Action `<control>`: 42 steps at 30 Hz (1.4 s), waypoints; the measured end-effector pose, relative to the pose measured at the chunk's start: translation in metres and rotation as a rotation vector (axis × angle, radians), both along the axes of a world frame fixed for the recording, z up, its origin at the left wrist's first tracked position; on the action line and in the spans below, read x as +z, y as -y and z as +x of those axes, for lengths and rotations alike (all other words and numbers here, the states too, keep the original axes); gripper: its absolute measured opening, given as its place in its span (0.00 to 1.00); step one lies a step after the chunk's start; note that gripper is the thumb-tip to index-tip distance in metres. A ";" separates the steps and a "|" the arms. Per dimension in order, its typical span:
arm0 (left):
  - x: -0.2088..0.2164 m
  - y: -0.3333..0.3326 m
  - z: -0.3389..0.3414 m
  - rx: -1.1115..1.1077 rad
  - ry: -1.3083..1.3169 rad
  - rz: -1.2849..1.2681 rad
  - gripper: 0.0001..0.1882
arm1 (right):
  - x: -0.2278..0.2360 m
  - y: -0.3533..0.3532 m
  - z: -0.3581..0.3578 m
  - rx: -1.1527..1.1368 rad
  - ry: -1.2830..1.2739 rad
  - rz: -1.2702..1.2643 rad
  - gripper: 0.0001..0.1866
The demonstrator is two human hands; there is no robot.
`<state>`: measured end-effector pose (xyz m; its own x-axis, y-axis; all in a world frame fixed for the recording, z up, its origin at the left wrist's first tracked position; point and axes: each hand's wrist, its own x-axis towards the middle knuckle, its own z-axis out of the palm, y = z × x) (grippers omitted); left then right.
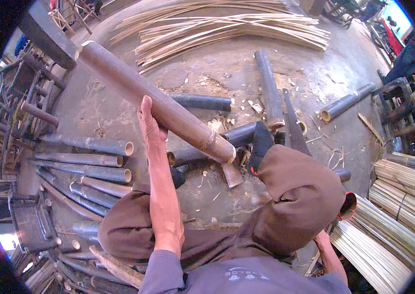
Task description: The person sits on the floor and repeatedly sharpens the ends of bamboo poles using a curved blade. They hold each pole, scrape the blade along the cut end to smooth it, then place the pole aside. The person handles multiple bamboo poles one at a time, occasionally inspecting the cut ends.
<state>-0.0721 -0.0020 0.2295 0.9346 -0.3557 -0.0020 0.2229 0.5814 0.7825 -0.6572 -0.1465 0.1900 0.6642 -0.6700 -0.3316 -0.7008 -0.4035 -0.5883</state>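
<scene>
My left hand (152, 126) grips the side of a thick brown bamboo pole (156, 100), its thumb side showing and the other fingers partly hidden. The pole slants from the far left down toward my knees. Its near end is over a dark bamboo pole (190, 154) on the floor; whether they touch I cannot tell. My right hand (322, 240) is low beside my right thigh, near bundled pale bamboo strips (364, 250). Its fingers are hidden. Just under the brown pole's near end lies a short wooden piece (232, 175).
Several cut bamboo poles (94, 171) lie at left. Ahead are an upright-lying dark pole (267, 85), a long dark blade (293, 122) and wood chips (217, 125). Another pole (347, 102) lies right. Long split strips (227, 36) cover the far floor. A person's leg (406, 61) shows far right.
</scene>
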 end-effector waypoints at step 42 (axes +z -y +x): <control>0.025 0.057 -0.090 0.096 0.599 0.375 0.41 | 0.335 0.056 0.324 0.075 1.247 -0.465 0.20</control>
<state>-0.1624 -0.0595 0.2545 0.8403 -0.3477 0.4159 -0.3469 0.2448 0.9054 -0.3328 -0.2028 0.5251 0.3943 -0.5029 0.7692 0.2346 -0.7541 -0.6134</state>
